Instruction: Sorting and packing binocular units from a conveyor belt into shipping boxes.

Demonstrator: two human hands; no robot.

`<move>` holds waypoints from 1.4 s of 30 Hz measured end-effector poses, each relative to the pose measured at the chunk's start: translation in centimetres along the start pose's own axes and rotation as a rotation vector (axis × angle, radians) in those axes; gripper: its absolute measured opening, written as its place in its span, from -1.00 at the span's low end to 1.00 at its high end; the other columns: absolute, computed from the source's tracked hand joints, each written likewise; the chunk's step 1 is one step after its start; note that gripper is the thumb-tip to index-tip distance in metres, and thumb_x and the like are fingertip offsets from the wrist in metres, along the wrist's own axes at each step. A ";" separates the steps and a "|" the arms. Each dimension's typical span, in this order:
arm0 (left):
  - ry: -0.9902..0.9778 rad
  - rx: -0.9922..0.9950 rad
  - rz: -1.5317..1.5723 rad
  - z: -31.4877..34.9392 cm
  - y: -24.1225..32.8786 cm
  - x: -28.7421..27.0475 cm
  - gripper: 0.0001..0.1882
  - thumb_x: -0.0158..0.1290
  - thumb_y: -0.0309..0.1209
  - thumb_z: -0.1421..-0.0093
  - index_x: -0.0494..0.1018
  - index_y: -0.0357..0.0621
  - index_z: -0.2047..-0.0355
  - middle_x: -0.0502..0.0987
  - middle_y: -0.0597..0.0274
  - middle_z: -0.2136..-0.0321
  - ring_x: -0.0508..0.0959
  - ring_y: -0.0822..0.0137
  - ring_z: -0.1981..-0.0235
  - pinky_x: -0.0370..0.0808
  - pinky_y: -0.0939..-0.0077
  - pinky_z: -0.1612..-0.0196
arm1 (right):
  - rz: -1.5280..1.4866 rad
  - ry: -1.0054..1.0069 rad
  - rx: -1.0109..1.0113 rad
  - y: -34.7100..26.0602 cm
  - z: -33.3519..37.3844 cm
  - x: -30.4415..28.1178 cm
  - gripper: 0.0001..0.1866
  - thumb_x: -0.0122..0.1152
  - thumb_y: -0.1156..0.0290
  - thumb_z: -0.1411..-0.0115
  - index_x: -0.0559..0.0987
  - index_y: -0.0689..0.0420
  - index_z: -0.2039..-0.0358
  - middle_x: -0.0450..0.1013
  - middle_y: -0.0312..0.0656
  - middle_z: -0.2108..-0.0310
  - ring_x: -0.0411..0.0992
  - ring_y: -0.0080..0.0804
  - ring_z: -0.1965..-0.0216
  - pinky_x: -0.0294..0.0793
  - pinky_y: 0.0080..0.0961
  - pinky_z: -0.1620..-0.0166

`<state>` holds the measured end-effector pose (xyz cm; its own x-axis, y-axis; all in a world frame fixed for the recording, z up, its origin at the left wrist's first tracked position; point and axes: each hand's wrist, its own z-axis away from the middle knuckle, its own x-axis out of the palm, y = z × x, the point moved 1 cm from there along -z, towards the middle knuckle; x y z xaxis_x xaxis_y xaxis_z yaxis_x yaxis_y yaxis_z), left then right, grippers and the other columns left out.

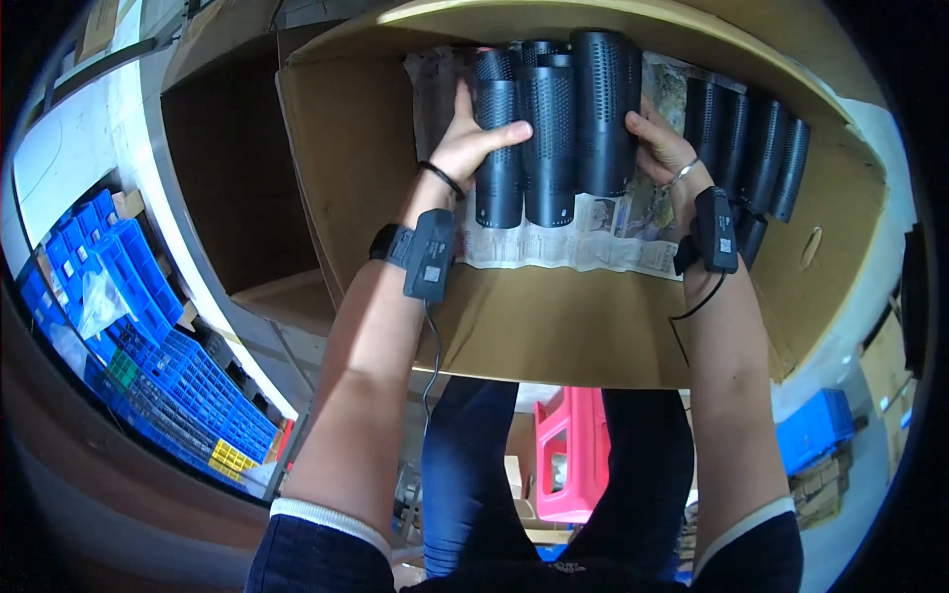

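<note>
My left hand (473,146) and my right hand (660,150) clasp a cluster of black perforated cylinders (550,128) from both sides, inside a cardboard box (554,326). The left thumb lies across the front of the leftmost cylinders, while its other fingers go behind them. At the other side, my right thumb presses near the edge of the tallest cylinder (603,109); the remaining right fingers are partly hidden. The cylinders have dotted holes in their upper parts and smooth lower ends. Under and behind them is printed newspaper (534,249).
More black cylinders (763,153) stand in the box's right part, beyond my right wrist. Another open carton (232,178) adjoins on the left. Blue plastic crates (129,282) lie at the far left. A pink stool (573,455) shows between my legs, below the box's near edge.
</note>
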<state>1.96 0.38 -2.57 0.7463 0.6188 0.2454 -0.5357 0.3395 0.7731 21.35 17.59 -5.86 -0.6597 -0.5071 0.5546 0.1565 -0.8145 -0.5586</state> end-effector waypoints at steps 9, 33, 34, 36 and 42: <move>-0.070 -0.332 0.485 -2.0 -1.0 -2.1 -0.52 0.19 -0.10 -0.01 0.41 -0.20 0.19 0.53 0.15 0.42 0.56 0.32 0.47 0.56 0.42 0.37 | -0.021 -0.041 0.101 1.1 0.1 -2.7 -0.23 0.42 0.24 0.09 0.28 0.25 -0.09 0.38 -0.19 0.02 0.33 -0.39 -0.01 0.23 -0.49 -0.13; -0.411 -0.407 0.757 4.9 -1.7 -0.1 -0.44 0.21 -0.21 -0.04 0.35 -0.36 0.06 0.53 0.00 0.21 0.58 0.20 0.24 0.56 0.31 0.15 | -0.377 -0.185 0.269 1.1 5.4 0.1 -0.52 0.26 0.44 -0.01 0.41 0.35 0.05 0.49 -0.03 0.19 0.51 -0.28 0.24 0.55 -0.39 0.12; -0.389 -0.389 0.729 6.6 -1.6 0.6 -0.46 0.20 -0.26 -0.04 0.35 -0.36 0.06 0.53 0.00 0.22 0.59 0.19 0.25 0.56 0.29 0.15 | -0.387 0.051 0.187 1.0 8.3 1.3 -0.52 0.15 0.54 -0.01 0.36 0.36 0.01 0.46 -0.01 0.15 0.50 -0.28 0.22 0.55 -0.41 0.13; -0.341 -0.447 0.759 10.8 -1.3 4.0 -0.50 0.21 -0.34 -0.04 0.36 -0.33 0.05 0.53 0.05 0.20 0.57 0.23 0.21 0.54 0.30 0.12 | -0.059 0.125 0.182 -0.7 13.8 1.6 -0.45 0.09 0.63 0.08 0.35 0.36 -0.01 0.45 0.01 0.15 0.48 -0.30 0.17 0.52 -0.41 0.10; -0.352 -0.508 0.782 27.3 3.8 10.9 -0.32 0.21 -0.40 -0.03 0.17 -0.24 -0.13 0.44 0.11 0.07 0.49 0.26 0.08 0.49 0.35 0.05 | -0.022 0.316 0.215 -7.6 30.8 14.1 -0.51 0.10 0.57 0.09 0.41 0.26 0.05 0.45 -0.25 0.43 0.42 -0.53 0.54 0.44 -0.60 0.50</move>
<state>18.83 -10.97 19.00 0.1417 0.5804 0.8019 -0.9708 0.2399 -0.0022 33.48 7.93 25.24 -0.8536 -0.4043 0.3286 0.2682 -0.8817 -0.3882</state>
